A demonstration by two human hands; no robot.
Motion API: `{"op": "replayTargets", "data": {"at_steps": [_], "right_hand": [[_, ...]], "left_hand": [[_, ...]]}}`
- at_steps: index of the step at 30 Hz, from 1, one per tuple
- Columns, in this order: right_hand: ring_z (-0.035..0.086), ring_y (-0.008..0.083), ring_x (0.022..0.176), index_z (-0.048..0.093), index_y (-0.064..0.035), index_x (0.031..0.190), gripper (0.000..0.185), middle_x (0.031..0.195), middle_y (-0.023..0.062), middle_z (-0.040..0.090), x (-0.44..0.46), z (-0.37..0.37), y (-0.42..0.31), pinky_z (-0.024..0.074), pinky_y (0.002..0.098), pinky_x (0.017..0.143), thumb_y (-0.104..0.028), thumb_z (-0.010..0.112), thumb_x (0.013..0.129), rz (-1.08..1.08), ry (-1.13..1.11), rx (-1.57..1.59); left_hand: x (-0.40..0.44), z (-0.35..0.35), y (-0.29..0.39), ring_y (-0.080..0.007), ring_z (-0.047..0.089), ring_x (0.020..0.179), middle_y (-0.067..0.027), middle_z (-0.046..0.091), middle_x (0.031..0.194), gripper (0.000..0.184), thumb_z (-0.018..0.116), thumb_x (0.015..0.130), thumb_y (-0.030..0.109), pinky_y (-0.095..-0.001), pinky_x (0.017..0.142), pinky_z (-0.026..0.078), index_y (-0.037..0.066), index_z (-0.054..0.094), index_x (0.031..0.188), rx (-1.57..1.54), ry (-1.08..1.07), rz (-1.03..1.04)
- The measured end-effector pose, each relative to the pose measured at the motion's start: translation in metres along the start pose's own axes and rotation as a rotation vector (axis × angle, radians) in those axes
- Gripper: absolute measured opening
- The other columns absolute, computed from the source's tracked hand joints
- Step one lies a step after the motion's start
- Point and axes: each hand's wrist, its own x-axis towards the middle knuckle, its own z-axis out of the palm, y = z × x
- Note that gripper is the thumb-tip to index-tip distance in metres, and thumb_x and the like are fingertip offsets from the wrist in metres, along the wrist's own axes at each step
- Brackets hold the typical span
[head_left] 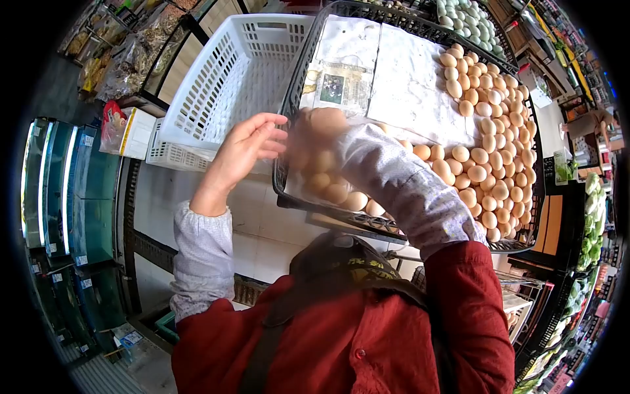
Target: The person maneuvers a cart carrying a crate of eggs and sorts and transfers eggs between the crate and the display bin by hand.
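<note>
Nearest the camera, below the hands, is a red garment (328, 328) with a dark apron (328, 266) carrying yellow characters across its top. Pale patterned sleeve covers (205, 256) wrap both forearms. To the left, the left hand (246, 148) is raised with its grip spread, the fingers slightly curved and pointing towards the rim of a black crate (281, 172); whether the fingertips touch that rim, I cannot tell. Over the near left part of the crate, the right hand (312, 134) is smeared by blur, so I cannot tell whether its grip is spread or pinching something.

Brown eggs (492, 190) lie in the crate: a crowded mass fills its right side, several run along the near edge under the right forearm, and a few blurred ones sit just beside the right hand. Farther in, white sheets (407, 85) line the crate floor, the left one bearing a printed panel.

Just left of the crate stands a white slotted basket (203, 95), with another white basket (172, 157) beneath it. Beyond are bluish glass tanks (88, 190) on the left, leafy vegetables (592, 223) on the right, and pale greenish eggs (467, 26) past the crate's far edge.
</note>
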Motion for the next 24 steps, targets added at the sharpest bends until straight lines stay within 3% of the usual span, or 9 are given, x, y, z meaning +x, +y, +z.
{"op": "replayTargets", "data": {"at_steps": [2,4,6,10,13,16,18,19,24], "right_hand": [[0.069,0.0236,0.081,0.064,-0.0004,0.095,0.031,0.088,0.0134,0.069,-0.014,-0.007,0.009,0.0526,0.0338,0.061,-0.026,0.061,0.079,0.013,-0.018,0.073],[0.066,0.0236,0.077,0.065,-0.0041,0.103,0.029,0.09,0.0145,0.068,-0.038,-0.009,0.026,0.0516,0.0355,0.062,-0.024,0.062,0.083,0.285,-0.113,0.979],[0.064,0.0196,0.076,0.065,-0.0037,0.108,0.027,0.088,0.0117,0.067,-0.031,0.005,0.034,0.0503,0.0334,0.065,-0.015,0.063,0.084,0.299,-0.027,0.918],[0.06,0.0191,0.092,0.063,-0.0029,0.111,0.031,0.102,0.0094,0.063,-0.058,0.025,0.068,0.0487,0.0325,0.076,-0.01,0.061,0.08,0.254,-0.346,1.786],[0.06,0.0199,0.089,0.062,-0.0053,0.109,0.03,0.101,0.0066,0.062,-0.063,0.013,0.047,0.0491,0.0354,0.073,-0.009,0.059,0.08,0.123,-0.221,1.318],[0.061,0.0188,0.085,0.059,-0.0084,0.111,0.03,0.091,0.0046,0.064,-0.096,-0.013,-0.006,0.0469,0.0321,0.072,-0.012,0.06,0.081,0.038,-0.229,1.11],[0.063,0.0171,0.078,0.059,-0.0071,0.108,0.029,0.079,0.0032,0.064,-0.077,0.02,-0.038,0.0465,0.0294,0.064,-0.019,0.06,0.082,0.041,-0.131,0.739],[0.064,0.0191,0.072,0.059,-0.0048,0.104,0.027,0.078,0.0047,0.065,-0.059,0.032,-0.049,0.0473,0.033,0.056,-0.022,0.057,0.084,-0.077,-0.306,0.187],[0.066,0.0254,0.067,0.062,-0.0041,0.098,0.021,0.077,0.0102,0.067,-0.083,0.001,-0.073,0.0481,0.0375,0.052,-0.017,0.053,0.085,-0.009,0.079,0.138]], "left_hand": [[-0.004,-0.004,-0.002,-0.015,0.064,0.09,-0.0107,0.063,0.107,0.034,0.04,0.101,0.025,-0.0264,0.079,0.051,0.004,0.052,0.124,-0.064,0.005,0.002],[-0.008,-0.007,-0.009,-0.015,0.064,0.089,-0.0109,0.063,0.106,0.034,0.04,0.101,0.025,-0.0266,0.078,0.051,0.003,0.052,0.123,-0.078,0.023,0.016],[-0.014,-0.009,-0.015,-0.0149,0.064,0.089,-0.0111,0.063,0.106,0.033,0.04,0.101,0.024,-0.0267,0.078,0.051,0.002,0.052,0.123,-0.088,0.037,0.026],[-0.022,-0.012,-0.028,-0.015,0.064,0.086,-0.0108,0.064,0.102,0.03,0.043,0.1,0.022,-0.0271,0.076,0.051,0.002,0.054,0.12,-0.133,0.099,0.033],[-0.026,-0.014,-0.035,-0.0148,0.064,0.084,-0.0103,0.065,0.099,0.029,0.044,0.099,0.022,-0.0273,0.075,0.052,0.003,0.056,0.118,-0.162,0.143,0.042],[-0.026,-0.012,-0.039,-0.0147,0.064,0.082,-0.0096,0.065,0.097,0.028,0.045,0.099,0.021,-0.0273,0.074,0.052,0.003,0.057,0.116,-0.186,0.168,0.061],[-0.024,-0.01,-0.04,-0.0146,0.064,0.082,-0.0093,0.065,0.097,0.027,0.045,0.099,0.021,-0.0273,0.074,0.052,0.003,0.057,0.116,-0.196,0.174,0.072],[-0.024,-0.009,-0.041,-0.0147,0.064,0.082,-0.0092,0.065,0.097,0.027,0.046,0.099,0.021,-0.0274,0.073,0.051,0.003,0.057,0.115,-0.204,0.169,0.083],[-0.021,-0.003,-0.042,-0.015,0.064,0.081,-0.0094,0.065,0.096,0.026,0.047,0.099,0.02,-0.0275,0.073,0.051,0.003,0.057,0.115,-0.207,0.14,0.09]]}}
